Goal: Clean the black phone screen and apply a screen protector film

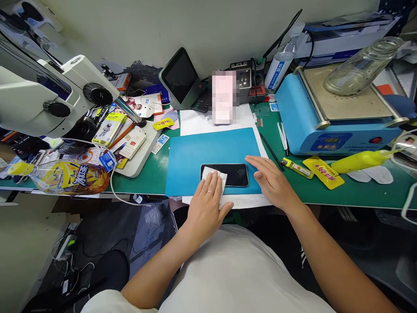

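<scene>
A smartphone with a dark screen lies flat on a blue mat. My left hand presses a folded white tissue onto the phone's left part, fingers close together over it and thumb out to the side. The tissue hangs past the phone's near edge. At the phone's right end my right hand hovers with fingers stretched out, holding nothing. Its fingertips are close to the phone's corner, and I cannot tell whether they touch the mat.
Left stand a microscope, a bottle of tea and stacked small boxes. Behind the mat are a screen device and a blurred pink item. Right sits a blue heating plate carrying a glass jar, near a yellow squeeze bottle.
</scene>
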`<state>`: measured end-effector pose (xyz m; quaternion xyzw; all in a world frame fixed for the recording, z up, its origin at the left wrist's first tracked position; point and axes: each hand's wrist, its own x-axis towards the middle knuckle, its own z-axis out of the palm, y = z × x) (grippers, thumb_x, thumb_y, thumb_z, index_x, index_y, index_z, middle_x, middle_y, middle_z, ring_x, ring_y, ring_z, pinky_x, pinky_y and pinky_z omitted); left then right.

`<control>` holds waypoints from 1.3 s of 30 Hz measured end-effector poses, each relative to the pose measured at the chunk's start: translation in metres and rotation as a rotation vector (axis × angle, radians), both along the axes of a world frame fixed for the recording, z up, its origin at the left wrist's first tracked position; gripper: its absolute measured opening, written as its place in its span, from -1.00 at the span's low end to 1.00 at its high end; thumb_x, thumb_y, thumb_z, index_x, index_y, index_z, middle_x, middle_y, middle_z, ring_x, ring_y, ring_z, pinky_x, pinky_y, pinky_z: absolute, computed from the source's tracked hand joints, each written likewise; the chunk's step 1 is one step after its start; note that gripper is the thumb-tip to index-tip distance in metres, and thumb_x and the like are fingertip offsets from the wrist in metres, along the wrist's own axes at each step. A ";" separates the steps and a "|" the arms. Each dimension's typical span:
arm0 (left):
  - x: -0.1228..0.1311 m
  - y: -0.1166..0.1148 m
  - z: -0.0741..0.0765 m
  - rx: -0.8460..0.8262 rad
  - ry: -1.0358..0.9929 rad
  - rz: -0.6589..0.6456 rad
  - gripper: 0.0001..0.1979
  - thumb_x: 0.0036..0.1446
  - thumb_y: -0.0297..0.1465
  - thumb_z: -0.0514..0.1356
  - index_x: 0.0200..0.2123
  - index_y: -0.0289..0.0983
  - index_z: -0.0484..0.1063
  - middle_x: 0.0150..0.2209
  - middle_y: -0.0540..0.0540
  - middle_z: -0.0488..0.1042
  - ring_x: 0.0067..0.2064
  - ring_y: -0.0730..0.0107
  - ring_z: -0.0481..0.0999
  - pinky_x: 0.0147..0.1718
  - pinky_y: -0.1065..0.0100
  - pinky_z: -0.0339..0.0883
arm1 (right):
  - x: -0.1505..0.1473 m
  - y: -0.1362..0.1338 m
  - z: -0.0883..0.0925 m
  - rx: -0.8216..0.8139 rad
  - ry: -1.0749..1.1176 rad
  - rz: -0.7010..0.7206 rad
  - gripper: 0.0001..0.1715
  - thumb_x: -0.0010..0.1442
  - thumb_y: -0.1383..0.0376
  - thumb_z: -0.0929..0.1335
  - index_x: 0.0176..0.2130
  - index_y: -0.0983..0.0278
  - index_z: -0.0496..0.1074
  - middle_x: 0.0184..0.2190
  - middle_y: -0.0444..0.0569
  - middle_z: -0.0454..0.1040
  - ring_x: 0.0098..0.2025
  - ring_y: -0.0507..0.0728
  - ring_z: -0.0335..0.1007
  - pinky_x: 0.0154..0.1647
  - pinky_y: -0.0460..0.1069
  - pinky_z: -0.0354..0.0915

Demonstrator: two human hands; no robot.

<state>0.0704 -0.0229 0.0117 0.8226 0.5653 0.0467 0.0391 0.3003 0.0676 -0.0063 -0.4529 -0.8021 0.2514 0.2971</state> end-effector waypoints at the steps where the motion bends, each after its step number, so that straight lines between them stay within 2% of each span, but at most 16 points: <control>1: 0.005 0.003 -0.001 0.002 -0.009 -0.026 -0.32 0.47 -0.09 -0.06 0.41 -0.49 0.06 0.45 -0.38 0.06 0.48 -0.01 0.02 0.37 -0.02 0.12 | 0.000 0.000 0.000 0.004 0.001 0.000 -0.27 0.44 -0.12 0.06 0.29 0.15 0.37 0.25 0.13 0.45 0.32 0.35 0.30 0.31 0.36 0.23; 8: 0.039 0.032 0.000 0.013 -0.039 -0.156 -0.27 0.45 -0.01 -0.06 0.39 -0.47 0.13 0.45 -0.37 0.07 0.47 -0.01 0.05 0.38 0.02 0.09 | 0.000 0.001 -0.002 0.012 0.011 -0.003 -0.25 0.44 -0.13 0.06 0.26 0.21 0.40 0.24 0.17 0.46 0.31 0.34 0.31 0.32 0.34 0.24; 13: 0.044 0.045 0.005 0.019 -0.032 -0.157 -0.30 0.48 -0.02 -0.15 0.38 -0.45 0.18 0.42 -0.28 0.17 0.46 0.08 0.10 0.39 0.05 0.07 | 0.001 0.001 -0.002 0.003 0.007 -0.003 -0.25 0.43 -0.14 0.06 0.27 0.19 0.40 0.25 0.16 0.45 0.31 0.34 0.31 0.31 0.35 0.24; 17: 0.039 0.041 0.009 0.037 -0.019 -0.137 -0.37 0.51 -0.09 -0.17 0.35 -0.42 0.24 0.41 -0.25 0.21 0.44 0.08 0.15 0.36 0.01 0.14 | 0.001 0.001 0.000 -0.009 0.011 -0.009 -0.26 0.43 -0.15 0.07 0.27 0.18 0.40 0.25 0.15 0.45 0.31 0.34 0.30 0.31 0.35 0.24; 23: 0.027 0.019 0.013 0.026 0.008 -0.101 -0.43 0.51 -0.15 -0.14 0.33 -0.41 0.27 0.41 -0.24 0.21 0.43 0.06 0.18 0.33 -0.01 0.18 | 0.001 0.000 0.000 -0.019 0.017 0.003 -0.30 0.45 -0.11 0.08 0.27 0.18 0.39 0.26 0.13 0.44 0.32 0.32 0.28 0.33 0.33 0.21; 27: 0.022 0.012 0.014 0.017 -0.001 -0.105 -0.47 0.51 -0.19 -0.13 0.32 -0.39 0.27 0.41 -0.23 0.21 0.42 0.07 0.20 0.33 -0.01 0.19 | 0.002 0.000 -0.002 -0.021 0.030 0.007 -0.29 0.45 -0.10 0.08 0.28 0.23 0.38 0.26 0.15 0.43 0.34 0.30 0.26 0.35 0.30 0.19; 32: 0.026 0.021 0.015 0.004 -0.018 -0.116 -0.46 0.51 -0.17 -0.12 0.31 -0.40 0.28 0.40 -0.24 0.23 0.41 0.07 0.22 0.34 0.03 0.18 | 0.002 0.001 -0.002 -0.021 0.032 0.014 -0.30 0.45 -0.10 0.09 0.27 0.20 0.38 0.26 0.14 0.44 0.34 0.30 0.26 0.35 0.31 0.18; 39: 0.051 0.047 0.009 0.036 -0.001 -0.131 -0.36 0.50 -0.12 -0.11 0.34 -0.52 0.23 0.38 -0.32 0.24 0.42 0.03 0.20 0.36 0.05 0.12 | 0.000 0.001 -0.003 0.007 0.020 0.008 -0.25 0.44 -0.12 0.07 0.26 0.26 0.40 0.24 0.19 0.45 0.31 0.33 0.30 0.33 0.31 0.22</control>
